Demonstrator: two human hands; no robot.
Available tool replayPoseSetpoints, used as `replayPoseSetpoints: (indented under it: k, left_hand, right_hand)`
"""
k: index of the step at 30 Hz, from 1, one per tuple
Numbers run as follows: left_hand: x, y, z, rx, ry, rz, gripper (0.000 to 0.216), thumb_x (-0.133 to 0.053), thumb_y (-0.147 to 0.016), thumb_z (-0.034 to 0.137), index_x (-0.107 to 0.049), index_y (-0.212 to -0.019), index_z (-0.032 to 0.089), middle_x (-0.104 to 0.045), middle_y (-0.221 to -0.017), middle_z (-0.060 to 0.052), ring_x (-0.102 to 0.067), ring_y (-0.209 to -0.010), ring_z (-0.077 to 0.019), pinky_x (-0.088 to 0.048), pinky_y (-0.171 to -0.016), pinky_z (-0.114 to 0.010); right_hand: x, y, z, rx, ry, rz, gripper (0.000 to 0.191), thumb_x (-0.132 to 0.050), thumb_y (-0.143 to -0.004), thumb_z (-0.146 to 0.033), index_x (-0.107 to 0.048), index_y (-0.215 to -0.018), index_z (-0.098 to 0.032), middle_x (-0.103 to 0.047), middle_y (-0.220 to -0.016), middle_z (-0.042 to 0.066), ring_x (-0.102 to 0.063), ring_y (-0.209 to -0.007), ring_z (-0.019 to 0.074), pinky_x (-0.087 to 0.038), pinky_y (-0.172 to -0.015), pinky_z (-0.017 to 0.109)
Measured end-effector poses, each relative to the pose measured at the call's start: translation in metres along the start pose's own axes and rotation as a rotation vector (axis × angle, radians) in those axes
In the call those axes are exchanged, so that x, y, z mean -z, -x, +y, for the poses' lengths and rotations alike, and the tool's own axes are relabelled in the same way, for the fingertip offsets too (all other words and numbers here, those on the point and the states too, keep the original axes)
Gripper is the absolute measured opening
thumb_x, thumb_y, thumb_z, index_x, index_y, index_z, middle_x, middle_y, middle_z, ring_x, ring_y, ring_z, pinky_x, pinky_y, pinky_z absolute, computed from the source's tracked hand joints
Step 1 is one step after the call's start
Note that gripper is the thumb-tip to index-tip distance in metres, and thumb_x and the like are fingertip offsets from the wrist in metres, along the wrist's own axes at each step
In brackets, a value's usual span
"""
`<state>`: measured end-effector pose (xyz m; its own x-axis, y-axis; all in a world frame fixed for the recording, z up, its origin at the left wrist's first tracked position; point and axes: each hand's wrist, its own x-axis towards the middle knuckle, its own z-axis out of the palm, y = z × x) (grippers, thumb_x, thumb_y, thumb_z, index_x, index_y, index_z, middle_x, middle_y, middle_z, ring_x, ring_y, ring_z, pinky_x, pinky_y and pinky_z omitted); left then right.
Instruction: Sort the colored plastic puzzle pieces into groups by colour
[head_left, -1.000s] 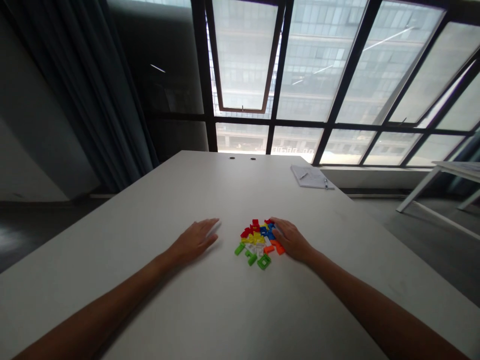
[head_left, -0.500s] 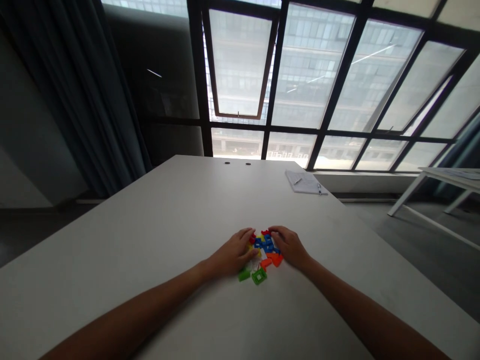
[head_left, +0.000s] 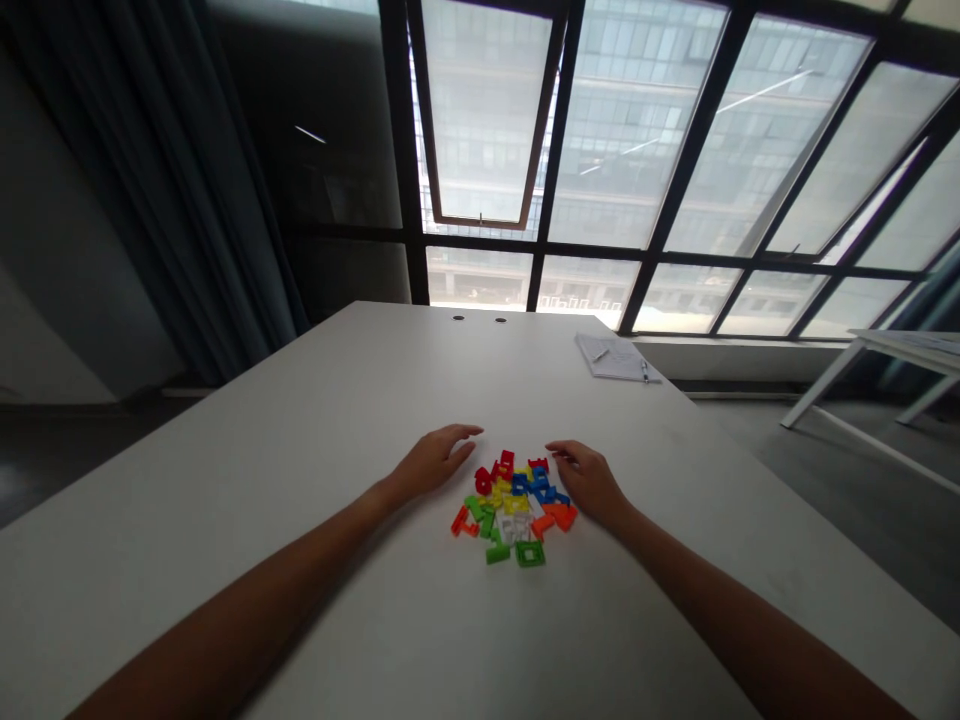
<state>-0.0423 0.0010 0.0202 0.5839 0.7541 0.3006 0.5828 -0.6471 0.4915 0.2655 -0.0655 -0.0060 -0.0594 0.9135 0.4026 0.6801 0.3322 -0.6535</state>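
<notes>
A small heap of coloured plastic puzzle pieces (head_left: 514, 505), red, blue, yellow, green, orange and white, lies on the white table (head_left: 300, 480). My left hand (head_left: 433, 462) rests palm down just left of the heap, fingers stretched out, holding nothing. My right hand (head_left: 587, 478) lies on the heap's right side with its fingers loosely curved, touching the blue and orange pieces at the edge. A green square frame piece (head_left: 529, 553) sits nearest to me.
A clipboard with paper and a pen (head_left: 616, 357) lies at the table's far right. Two cable holes (head_left: 478, 319) sit near the far edge. Big windows (head_left: 637, 150) and a dark curtain (head_left: 172, 180) stand behind. Another white table (head_left: 892, 355) is at the right.
My left hand was on the heap half a second ago; it has drawn back to the left. The pieces now lie more spread out, with an orange one at the left.
</notes>
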Motion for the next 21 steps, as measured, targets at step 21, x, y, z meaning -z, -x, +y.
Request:
replayPoseSetpoints:
  k: [21]
  left_hand:
    - [-0.008, 0.002, 0.0, -0.2, 0.002, -0.084, 0.033, -0.043, -0.105, 0.031, -0.072, -0.121, 0.026, -0.074, -0.117, -0.005, -0.066, -0.108, -0.0187, -0.051, -0.097, -0.032]
  right_hand:
    - [0.004, -0.003, -0.001, 0.14, 0.05, -0.173, 0.032, -0.051, -0.093, -0.023, -0.075, -0.114, -0.022, -0.077, -0.109, 0.007, -0.071, -0.099, 0.0229, -0.055, -0.092, 0.039]
